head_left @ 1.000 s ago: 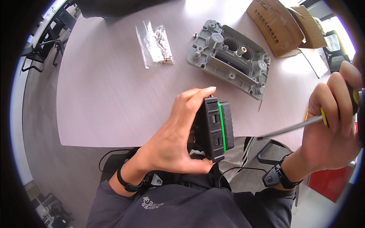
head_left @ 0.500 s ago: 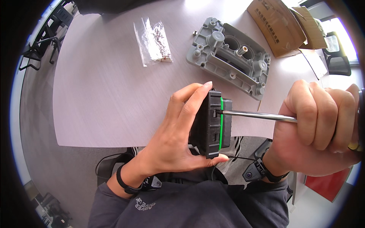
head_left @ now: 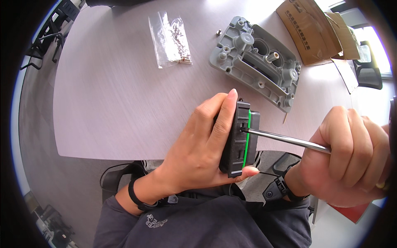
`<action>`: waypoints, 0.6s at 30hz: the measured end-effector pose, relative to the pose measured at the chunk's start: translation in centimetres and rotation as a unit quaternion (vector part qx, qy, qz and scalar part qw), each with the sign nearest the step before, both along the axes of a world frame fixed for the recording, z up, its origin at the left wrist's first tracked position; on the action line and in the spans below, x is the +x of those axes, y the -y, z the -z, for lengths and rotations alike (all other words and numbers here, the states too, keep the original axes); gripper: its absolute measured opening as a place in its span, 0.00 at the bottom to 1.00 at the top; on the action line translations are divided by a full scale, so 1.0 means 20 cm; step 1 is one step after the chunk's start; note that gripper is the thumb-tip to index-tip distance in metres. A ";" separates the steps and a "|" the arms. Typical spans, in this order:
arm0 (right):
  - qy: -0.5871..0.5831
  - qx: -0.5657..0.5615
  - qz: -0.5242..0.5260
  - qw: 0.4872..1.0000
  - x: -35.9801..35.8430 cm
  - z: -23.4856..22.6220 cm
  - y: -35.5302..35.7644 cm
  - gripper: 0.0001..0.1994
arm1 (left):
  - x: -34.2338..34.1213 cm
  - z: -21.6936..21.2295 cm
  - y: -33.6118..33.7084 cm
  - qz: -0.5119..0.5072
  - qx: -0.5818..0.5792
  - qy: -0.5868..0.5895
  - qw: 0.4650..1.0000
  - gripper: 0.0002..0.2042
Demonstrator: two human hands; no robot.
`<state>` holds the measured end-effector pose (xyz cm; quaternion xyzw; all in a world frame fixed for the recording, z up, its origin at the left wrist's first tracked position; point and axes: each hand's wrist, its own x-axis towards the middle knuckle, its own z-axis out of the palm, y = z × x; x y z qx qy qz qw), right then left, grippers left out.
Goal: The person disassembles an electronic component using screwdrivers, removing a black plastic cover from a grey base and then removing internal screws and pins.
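Note:
In my left hand (head_left: 198,144) is a black plastic housing (head_left: 235,155) with a bright green seal line, its side face turned to the right. Fingers wrap its far edge and the thumb presses under its near end. My right hand (head_left: 347,157) is closed round the handle of a screwdriver (head_left: 289,140), and that handle is hidden in the fist. The long metal shaft runs leftward, its tip at a slot in the housing's side. How deep the tip sits, I cannot tell.
A grey cast housing part (head_left: 258,62) with round bosses lies on the table (head_left: 107,103) beyond my hands. Left of it are a clear bag of small screws (head_left: 171,41) and a loose screw (head_left: 218,32). An open cardboard box (head_left: 310,31) stands at the far right.
The black housing has shifted slightly right and tilted in my left hand. My right hand has dropped lower, so the screwdriver shaft slopes more. Its tip stays at the slot.

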<state>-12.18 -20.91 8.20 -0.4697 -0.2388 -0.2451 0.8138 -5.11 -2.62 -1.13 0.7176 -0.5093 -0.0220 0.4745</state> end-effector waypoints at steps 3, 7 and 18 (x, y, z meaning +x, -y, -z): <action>0.003 0.008 -0.011 1.000 0.00 0.00 -0.01 0.20 | 0.00 0.01 0.00 -0.009 0.006 0.020 1.000 0.54; 0.002 0.008 -0.022 1.000 0.00 0.01 -0.01 0.19 | -0.01 0.03 0.01 -0.022 0.008 0.030 0.999 0.54; -0.007 -0.039 -0.015 0.999 0.02 -0.03 -0.01 0.17 | -0.01 0.03 0.01 -0.037 -0.014 0.039 0.998 0.53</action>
